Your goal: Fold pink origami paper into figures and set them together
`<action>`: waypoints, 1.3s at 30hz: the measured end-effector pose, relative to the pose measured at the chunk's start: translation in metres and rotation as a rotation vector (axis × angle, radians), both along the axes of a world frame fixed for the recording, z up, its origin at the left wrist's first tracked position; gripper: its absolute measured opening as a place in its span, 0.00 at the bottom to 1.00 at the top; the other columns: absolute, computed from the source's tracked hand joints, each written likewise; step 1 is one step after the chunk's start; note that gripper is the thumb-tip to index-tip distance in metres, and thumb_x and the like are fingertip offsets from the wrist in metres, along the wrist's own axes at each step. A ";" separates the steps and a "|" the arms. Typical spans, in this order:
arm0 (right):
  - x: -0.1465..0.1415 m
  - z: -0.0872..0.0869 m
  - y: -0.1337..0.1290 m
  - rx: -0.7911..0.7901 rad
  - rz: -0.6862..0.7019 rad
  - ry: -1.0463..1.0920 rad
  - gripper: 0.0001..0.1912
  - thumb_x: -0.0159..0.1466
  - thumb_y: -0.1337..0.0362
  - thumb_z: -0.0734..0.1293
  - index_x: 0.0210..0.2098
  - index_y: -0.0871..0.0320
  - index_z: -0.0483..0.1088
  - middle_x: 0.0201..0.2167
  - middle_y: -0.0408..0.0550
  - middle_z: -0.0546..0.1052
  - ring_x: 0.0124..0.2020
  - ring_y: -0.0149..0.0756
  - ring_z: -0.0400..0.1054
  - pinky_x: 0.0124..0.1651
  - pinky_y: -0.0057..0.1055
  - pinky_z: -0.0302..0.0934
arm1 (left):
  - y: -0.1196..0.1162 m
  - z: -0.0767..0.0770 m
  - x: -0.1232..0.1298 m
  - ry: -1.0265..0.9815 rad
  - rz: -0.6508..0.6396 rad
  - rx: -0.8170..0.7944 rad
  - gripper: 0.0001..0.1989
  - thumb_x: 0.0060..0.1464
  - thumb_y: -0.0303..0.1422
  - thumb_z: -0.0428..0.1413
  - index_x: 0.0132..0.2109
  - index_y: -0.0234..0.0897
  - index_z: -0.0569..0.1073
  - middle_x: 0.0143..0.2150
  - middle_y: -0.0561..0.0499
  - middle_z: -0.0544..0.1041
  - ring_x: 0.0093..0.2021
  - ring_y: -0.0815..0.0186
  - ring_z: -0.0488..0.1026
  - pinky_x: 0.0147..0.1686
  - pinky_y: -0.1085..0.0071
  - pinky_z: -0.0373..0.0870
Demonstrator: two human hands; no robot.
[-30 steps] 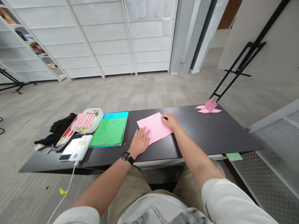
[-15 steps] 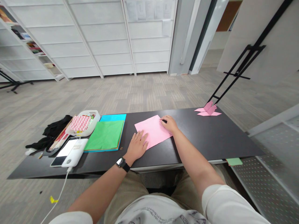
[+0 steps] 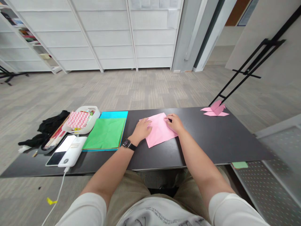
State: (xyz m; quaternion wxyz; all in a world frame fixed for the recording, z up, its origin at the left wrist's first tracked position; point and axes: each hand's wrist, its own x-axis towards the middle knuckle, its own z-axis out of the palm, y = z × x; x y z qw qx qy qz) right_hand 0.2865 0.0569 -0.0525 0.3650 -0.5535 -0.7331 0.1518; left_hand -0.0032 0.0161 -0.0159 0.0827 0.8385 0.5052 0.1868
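A sheet of pink paper (image 3: pixel 160 130) lies at a slant on the dark table, between my two hands. My left hand (image 3: pixel 141 128), with a black watch on its wrist, rests over the sheet's left corner. Its fingers are stretched out onto the paper, holding nothing. At the upper right edge of the sheet is my right hand (image 3: pixel 175 123), with thumb and fingers curled together on that edge. A small dark patch shows between those fingers; whether it is an object or the tabletop I cannot tell.
Left of the sheet lies a stack of coloured paper, green on top (image 3: pixel 105 133). Further left are a white power bank (image 3: pixel 72 152) with a cable, a phone (image 3: pixel 62 150), a white basket (image 3: pixel 95 117) and black cloth (image 3: pixel 53 122). Folded pink paper birds (image 3: pixel 216 110) stand at the far right.
My left hand has moved up and off the lower part of the sheet to its left corner. My right hand stays on the upper right edge. The whole view has shifted slightly.
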 end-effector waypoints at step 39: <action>-0.032 0.043 -0.029 -0.080 0.188 -0.554 0.32 0.75 0.46 0.63 0.73 0.51 0.68 0.78 0.50 0.63 0.80 0.58 0.52 0.81 0.64 0.41 | 0.002 -0.011 -0.007 0.141 -0.162 -0.100 0.38 0.71 0.55 0.52 0.77 0.38 0.62 0.82 0.39 0.55 0.82 0.46 0.51 0.80 0.44 0.47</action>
